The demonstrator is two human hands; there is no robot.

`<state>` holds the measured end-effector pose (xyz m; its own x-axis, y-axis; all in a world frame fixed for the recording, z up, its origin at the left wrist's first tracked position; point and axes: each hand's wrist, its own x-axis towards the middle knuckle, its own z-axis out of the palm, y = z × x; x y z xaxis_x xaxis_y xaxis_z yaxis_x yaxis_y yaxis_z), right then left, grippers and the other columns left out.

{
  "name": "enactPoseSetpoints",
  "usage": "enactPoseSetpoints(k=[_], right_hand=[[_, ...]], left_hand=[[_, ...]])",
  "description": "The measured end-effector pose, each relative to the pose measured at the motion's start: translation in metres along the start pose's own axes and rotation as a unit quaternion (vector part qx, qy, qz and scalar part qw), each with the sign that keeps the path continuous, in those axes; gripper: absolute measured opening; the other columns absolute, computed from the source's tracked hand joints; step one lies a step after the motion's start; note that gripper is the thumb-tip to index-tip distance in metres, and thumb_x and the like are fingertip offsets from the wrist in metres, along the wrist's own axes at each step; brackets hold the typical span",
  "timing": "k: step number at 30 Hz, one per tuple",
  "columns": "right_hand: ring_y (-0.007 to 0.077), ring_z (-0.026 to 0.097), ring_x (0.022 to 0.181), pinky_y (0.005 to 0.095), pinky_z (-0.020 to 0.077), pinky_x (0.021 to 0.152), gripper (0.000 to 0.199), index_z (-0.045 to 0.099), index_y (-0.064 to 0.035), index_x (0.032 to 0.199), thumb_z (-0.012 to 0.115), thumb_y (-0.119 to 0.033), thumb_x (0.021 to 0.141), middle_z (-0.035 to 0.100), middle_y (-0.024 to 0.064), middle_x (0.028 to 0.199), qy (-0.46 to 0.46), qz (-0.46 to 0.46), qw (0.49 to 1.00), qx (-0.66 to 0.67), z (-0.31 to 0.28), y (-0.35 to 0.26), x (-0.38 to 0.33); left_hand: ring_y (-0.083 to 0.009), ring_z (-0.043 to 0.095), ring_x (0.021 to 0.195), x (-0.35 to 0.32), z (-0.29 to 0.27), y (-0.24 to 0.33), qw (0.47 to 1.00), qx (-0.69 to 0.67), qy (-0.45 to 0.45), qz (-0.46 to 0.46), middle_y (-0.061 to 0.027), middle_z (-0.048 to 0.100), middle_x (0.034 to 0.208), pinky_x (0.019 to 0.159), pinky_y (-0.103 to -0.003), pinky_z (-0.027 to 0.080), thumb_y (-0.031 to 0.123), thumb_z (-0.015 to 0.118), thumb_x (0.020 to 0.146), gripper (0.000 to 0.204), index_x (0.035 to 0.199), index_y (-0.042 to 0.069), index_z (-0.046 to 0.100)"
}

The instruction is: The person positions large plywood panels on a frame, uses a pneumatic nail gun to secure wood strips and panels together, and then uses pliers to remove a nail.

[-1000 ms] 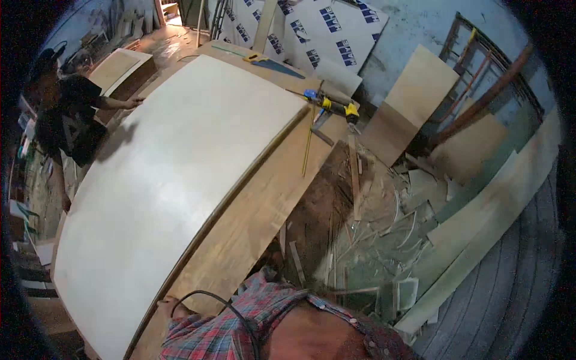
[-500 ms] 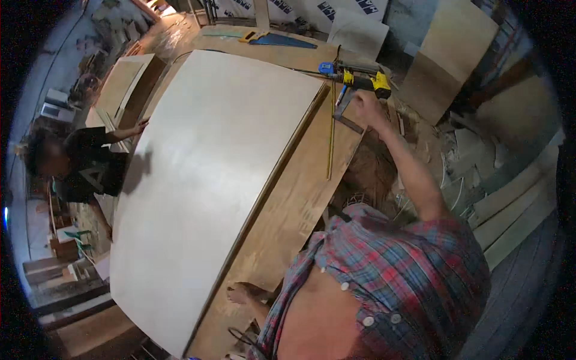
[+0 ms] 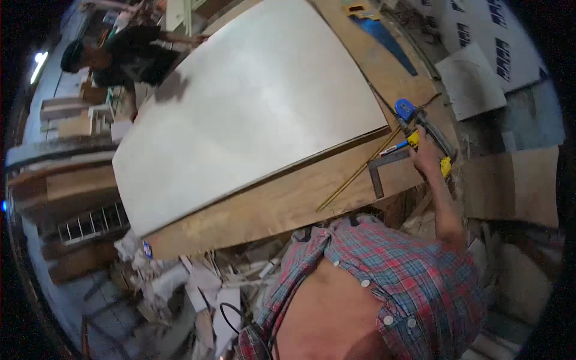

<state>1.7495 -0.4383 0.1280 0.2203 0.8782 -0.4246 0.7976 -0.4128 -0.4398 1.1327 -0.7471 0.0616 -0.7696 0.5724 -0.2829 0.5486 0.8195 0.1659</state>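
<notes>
1. The right hand (image 3: 426,157) is reaching to 3 o'clock, and its fingers (image 3: 421,135) are curling around the power tool (image 3: 438,139). The left hand is hiding from view, so I cannot tell what it is doing.
2. The tool is looking long and dark, with bright yellow bits showing on both sides of the hand. It is sitting by the right end of the surface (image 3: 258,225); I cannot tell if it is touching the wood.
3. A blue tape measure (image 3: 404,108) is sitting just beside it. A dark metal square (image 3: 376,177) is lying at 8 o'clock from the tool.
4. The big white board (image 3: 252,114) is stretching from 8 to 2 o'clock.
5. Brown wood is showing between the board and the near edge, growing wider toward 3 o'clock.
6. A blue saw (image 3: 387,45) is lying at 1 o'clock.
</notes>
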Motion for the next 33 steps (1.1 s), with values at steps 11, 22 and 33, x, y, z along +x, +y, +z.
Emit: enactPoseSetpoints(k=[11,22,33], right_hand=[[0.0247,0.058,0.098,0.0381,0.0466,0.085,0.060,0.036,-0.0026,0.139,0.062,-0.028,0.090,0.058,0.0145,0.113,0.247,-0.083,0.956,0.132,-0.076,-0.017,0.036],[0.0125,0.054,0.078,0.0274,0.0447,0.069,0.035,0.056,-0.0020,0.114,0.057,-0.031,0.094,0.060,0.0027,0.088,0.245,-0.156,0.955,0.059,-0.283,-0.180,0.139],[0.0087,0.057,0.069,0.0244,0.0474,0.060,0.037,0.058,-0.0018,0.103,0.063,-0.036,0.090,0.063,0.0036,0.086,0.249,-0.354,0.895,0.106,-0.196,-0.520,0.082]], left_hand=[[-0.0376,0.042,0.124,0.182,-0.103,0.325,0.884,-0.146,0.206,0.393,-0.0219,0.049,0.132,0.103,-0.045,0.035,0.024,0.064,0.083,0.047,0.124,0.003,0.054],[-0.0388,0.013,0.142,0.307,-0.099,0.454,0.949,0.072,0.046,0.302,-0.0140,0.019,0.154,0.113,-0.052,0.019,0.049,0.043,0.090,0.069,0.147,0.015,0.026],[-0.0380,0.016,0.141,0.305,-0.067,0.536,0.837,0.044,-0.016,0.544,-0.0113,0.021,0.154,0.108,-0.063,0.019,0.042,0.041,0.092,0.059,0.144,0.016,0.032]])
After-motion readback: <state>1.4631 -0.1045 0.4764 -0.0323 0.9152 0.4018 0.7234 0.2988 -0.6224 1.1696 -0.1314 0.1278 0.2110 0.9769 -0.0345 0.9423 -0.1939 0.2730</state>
